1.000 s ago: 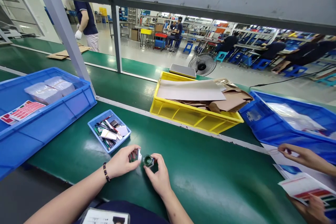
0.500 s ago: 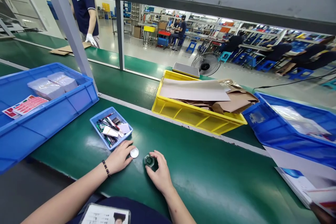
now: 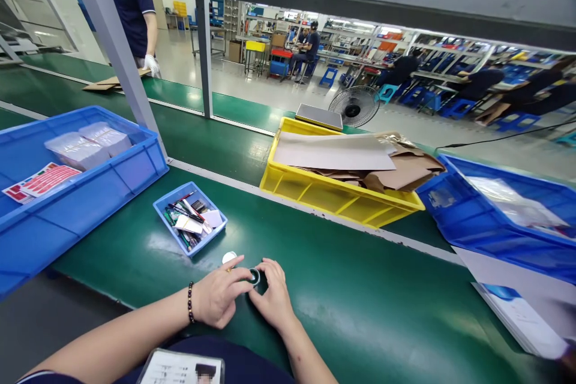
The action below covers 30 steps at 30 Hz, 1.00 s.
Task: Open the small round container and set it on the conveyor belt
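Observation:
A small clear glass jar (image 3: 255, 276), its round mouth facing up, stands on the green work surface (image 3: 342, 288). Its right side is within the thumb and fingers of my right hand (image 3: 273, 294). From the left, my left hand (image 3: 220, 294) reaches to the jar's rim with fingers stretched and apart, the fingertips at the mouth; nothing shows in its grip. Beyond the left fingers lies a round white lid (image 3: 228, 257), partly covered by them. Up and left of the hands is a small blue tray (image 3: 158, 211) of pens, cards and other small items.
A large blue bin (image 3: 90, 189) with plastic-wrapped stacks stands left. A yellow crate (image 3: 324, 195) of cardboard is ahead, another blue bin (image 3: 495, 240) right, above printed boxes (image 3: 517, 318). A metal post (image 3: 112, 42) rises front left. Across the line, a gloved person (image 3: 135, 24) handles cardboard.
My left hand has left the white lid and moved right to the jar's mouth. My right hand stays around the jar. The lid lies where it was.

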Each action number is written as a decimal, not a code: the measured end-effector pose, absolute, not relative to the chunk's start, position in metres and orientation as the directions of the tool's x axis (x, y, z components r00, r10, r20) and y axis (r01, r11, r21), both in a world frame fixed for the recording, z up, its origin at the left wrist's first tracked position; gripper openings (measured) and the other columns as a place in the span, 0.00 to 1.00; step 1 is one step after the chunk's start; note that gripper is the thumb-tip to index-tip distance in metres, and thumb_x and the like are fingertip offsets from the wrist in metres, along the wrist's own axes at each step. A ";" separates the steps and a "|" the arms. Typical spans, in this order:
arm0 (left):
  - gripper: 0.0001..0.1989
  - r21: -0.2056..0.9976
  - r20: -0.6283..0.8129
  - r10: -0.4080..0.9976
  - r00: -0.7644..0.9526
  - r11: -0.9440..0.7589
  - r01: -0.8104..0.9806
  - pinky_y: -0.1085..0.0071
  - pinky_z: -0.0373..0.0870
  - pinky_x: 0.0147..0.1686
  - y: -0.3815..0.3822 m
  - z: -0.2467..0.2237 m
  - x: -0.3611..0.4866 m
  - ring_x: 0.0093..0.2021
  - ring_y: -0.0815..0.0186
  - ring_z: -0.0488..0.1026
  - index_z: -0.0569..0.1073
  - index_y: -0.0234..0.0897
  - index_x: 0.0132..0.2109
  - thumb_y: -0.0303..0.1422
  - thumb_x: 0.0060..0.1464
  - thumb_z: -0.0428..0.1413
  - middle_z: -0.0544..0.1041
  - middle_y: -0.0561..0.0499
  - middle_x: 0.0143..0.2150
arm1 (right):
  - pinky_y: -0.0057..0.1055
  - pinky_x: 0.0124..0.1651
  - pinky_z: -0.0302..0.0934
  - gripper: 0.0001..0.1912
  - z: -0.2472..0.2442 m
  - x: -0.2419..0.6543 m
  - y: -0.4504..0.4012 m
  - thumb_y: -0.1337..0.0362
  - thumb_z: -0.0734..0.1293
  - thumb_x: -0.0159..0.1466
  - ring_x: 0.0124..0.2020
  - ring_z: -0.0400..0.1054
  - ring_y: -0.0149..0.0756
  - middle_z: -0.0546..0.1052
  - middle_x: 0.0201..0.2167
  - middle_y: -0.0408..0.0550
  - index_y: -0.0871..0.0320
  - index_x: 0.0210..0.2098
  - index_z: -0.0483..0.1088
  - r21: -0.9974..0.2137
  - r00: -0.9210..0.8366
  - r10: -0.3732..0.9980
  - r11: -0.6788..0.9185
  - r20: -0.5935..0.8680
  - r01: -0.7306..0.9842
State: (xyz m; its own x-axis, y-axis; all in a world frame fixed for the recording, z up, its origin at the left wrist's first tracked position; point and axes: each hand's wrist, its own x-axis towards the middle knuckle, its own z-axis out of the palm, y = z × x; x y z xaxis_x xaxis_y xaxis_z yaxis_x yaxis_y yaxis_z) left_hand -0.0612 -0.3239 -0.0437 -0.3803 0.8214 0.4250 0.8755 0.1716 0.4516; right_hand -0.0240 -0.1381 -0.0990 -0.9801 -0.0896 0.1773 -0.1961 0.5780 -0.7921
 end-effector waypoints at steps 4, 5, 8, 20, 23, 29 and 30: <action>0.33 0.429 0.384 0.864 -0.324 0.144 0.892 0.45 0.57 0.56 -0.318 -0.051 -0.067 0.47 0.57 0.69 0.51 0.37 0.54 0.24 0.37 0.47 0.66 0.39 0.46 | 0.57 0.57 0.48 0.13 -0.098 -0.024 -0.137 0.68 0.64 0.50 0.51 0.60 0.48 0.71 0.36 0.48 0.56 0.36 0.63 -0.794 -0.977 -0.095 0.570 0.190 -0.210; 0.33 0.427 0.374 0.874 -0.310 0.135 0.894 0.45 0.57 0.56 -0.317 -0.052 -0.068 0.46 0.57 0.69 0.51 0.37 0.54 0.25 0.37 0.47 0.66 0.39 0.46 | 0.56 0.57 0.48 0.13 -0.098 -0.024 -0.137 0.68 0.64 0.50 0.51 0.60 0.48 0.71 0.36 0.48 0.56 0.36 0.63 -0.795 -0.977 -0.096 0.570 0.188 -0.209; 0.32 0.423 0.328 0.908 -0.261 0.106 0.900 0.46 0.57 0.56 -0.315 -0.054 -0.072 0.44 0.58 0.69 0.52 0.37 0.54 0.25 0.37 0.48 0.65 0.40 0.46 | 0.56 0.58 0.47 0.14 -0.096 -0.024 -0.136 0.67 0.65 0.49 0.51 0.61 0.48 0.71 0.36 0.48 0.56 0.35 0.63 -0.795 -0.979 -0.107 0.571 0.175 -0.205; 0.28 0.401 0.203 0.975 -0.094 0.005 0.916 0.50 0.56 0.58 -0.312 -0.044 -0.081 0.39 0.57 0.69 0.63 0.36 0.52 0.27 0.39 0.48 0.69 0.41 0.41 | 0.60 0.61 0.40 0.15 -0.089 -0.024 -0.134 0.62 0.67 0.47 0.52 0.60 0.48 0.71 0.36 0.49 0.56 0.35 0.63 -0.822 -0.970 -0.220 0.528 0.107 -0.211; 0.28 0.382 0.219 0.973 -0.067 -0.022 0.924 0.51 0.58 0.57 -0.311 -0.042 -0.082 0.38 0.57 0.69 0.63 0.35 0.51 0.27 0.38 0.48 0.69 0.41 0.40 | 0.60 0.61 0.38 0.15 -0.088 -0.024 -0.133 0.62 0.67 0.47 0.52 0.60 0.47 0.71 0.36 0.48 0.56 0.35 0.63 -0.821 -0.964 -0.245 0.528 0.098 -0.218; 0.32 0.665 0.406 0.806 -0.432 0.064 0.744 0.49 0.59 0.55 -0.312 -0.038 -0.066 0.46 0.57 0.68 0.52 0.40 0.55 0.24 0.39 0.47 0.67 0.44 0.43 | 0.61 0.61 0.37 0.14 -0.085 -0.023 -0.133 0.68 0.64 0.48 0.55 0.56 0.49 0.71 0.36 0.47 0.55 0.36 0.62 -0.780 -0.975 -0.211 0.597 0.074 -0.189; 0.32 0.775 0.378 0.730 -0.570 0.088 0.626 0.49 0.60 0.54 -0.312 -0.037 -0.063 0.46 0.58 0.68 0.51 0.41 0.56 0.24 0.40 0.46 0.66 0.45 0.44 | 0.62 0.61 0.37 0.14 -0.086 -0.024 -0.133 0.69 0.64 0.48 0.56 0.56 0.49 0.70 0.36 0.46 0.55 0.36 0.62 -0.770 -0.977 -0.202 0.613 0.068 -0.180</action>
State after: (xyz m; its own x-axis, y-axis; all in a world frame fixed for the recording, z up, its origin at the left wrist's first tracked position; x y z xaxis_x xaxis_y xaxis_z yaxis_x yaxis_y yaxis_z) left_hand -0.0629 -0.3123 -0.0372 -0.5698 0.7295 0.3783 0.6264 0.0877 0.7745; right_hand -0.0239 -0.1333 -0.0856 -0.9771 -0.2018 0.0675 -0.1797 0.6128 -0.7695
